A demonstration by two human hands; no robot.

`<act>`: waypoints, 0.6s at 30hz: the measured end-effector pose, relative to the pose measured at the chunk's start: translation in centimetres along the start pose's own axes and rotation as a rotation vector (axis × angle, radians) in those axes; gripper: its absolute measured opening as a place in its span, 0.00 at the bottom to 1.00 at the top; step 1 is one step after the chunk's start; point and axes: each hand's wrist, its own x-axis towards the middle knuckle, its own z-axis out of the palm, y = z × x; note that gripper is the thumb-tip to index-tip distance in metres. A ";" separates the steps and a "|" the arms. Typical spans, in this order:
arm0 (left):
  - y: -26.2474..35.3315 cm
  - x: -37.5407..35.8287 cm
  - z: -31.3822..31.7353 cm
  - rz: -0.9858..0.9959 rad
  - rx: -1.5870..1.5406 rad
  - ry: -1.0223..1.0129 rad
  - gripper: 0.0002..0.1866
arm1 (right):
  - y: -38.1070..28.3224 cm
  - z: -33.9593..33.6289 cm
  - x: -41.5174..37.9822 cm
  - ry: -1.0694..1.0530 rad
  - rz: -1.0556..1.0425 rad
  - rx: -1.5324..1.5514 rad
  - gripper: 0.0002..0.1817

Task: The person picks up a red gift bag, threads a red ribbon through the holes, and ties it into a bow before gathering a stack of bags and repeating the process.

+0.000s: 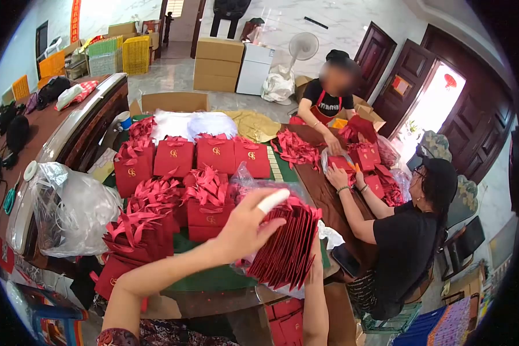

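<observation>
A thick stack of flat red paper gift bags stands on edge in front of me. My right hand grips its right side, the fingers mostly hidden behind the bags. At the stack's upper left is my left hand, thumb and forefinger apart and nothing between them; a white cover sits on one finger. Clear plastic wrap shows behind and beside the stack. To the left stand several bundles of red bags with ribbon handles, some printed with gold letters.
Two co-workers handle red bags at the right side of the table. A large clear plastic bag lies at left, near teal scissors. A dark phone rests by the right edge. More red bags are below the table edge.
</observation>
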 end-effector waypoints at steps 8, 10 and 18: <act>-2.7 3.2 0.5 -0.242 -0.296 -0.224 0.08 | 1.7 -2.1 0.0 0.076 0.059 -0.069 0.24; -2.8 4.1 0.8 -0.278 -0.297 -0.255 0.07 | 1.2 -1.4 -0.8 0.062 0.099 -0.051 0.25; -8.1 5.6 6.2 -0.291 -0.168 -0.274 0.08 | 0.5 -2.2 -0.9 0.099 0.096 -0.265 0.25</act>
